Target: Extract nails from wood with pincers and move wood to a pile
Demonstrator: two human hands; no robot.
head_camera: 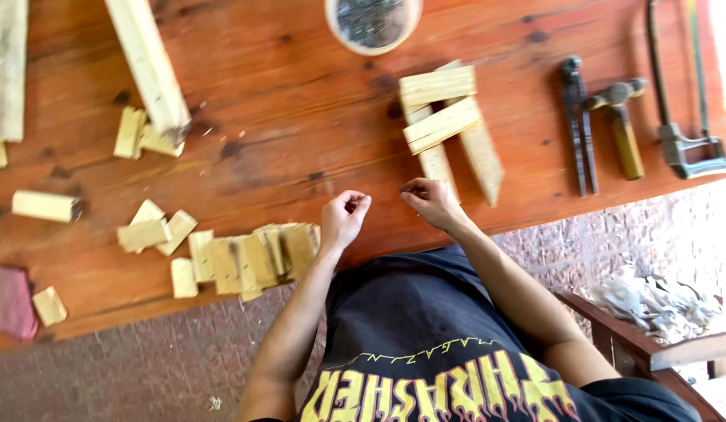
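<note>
Left hand (343,219): fingers curled loosely above the reddish-brown wooden tabletop (300,117); whether anything is pinched cannot be determined. Right hand (429,202): fingertips drawn together, possibly on something very small; contents cannot be determined. The hands are near each other but apart. The pale nailed assembly of wooden slats (449,129) lies at 12 o'clock from the right hand, just beside it. A row of short pale wood offcuts (246,262) lies at 8 o'clock from the left hand. A round white container of dark nails (372,22) sits at 12 o'clock, well apart.
</note>
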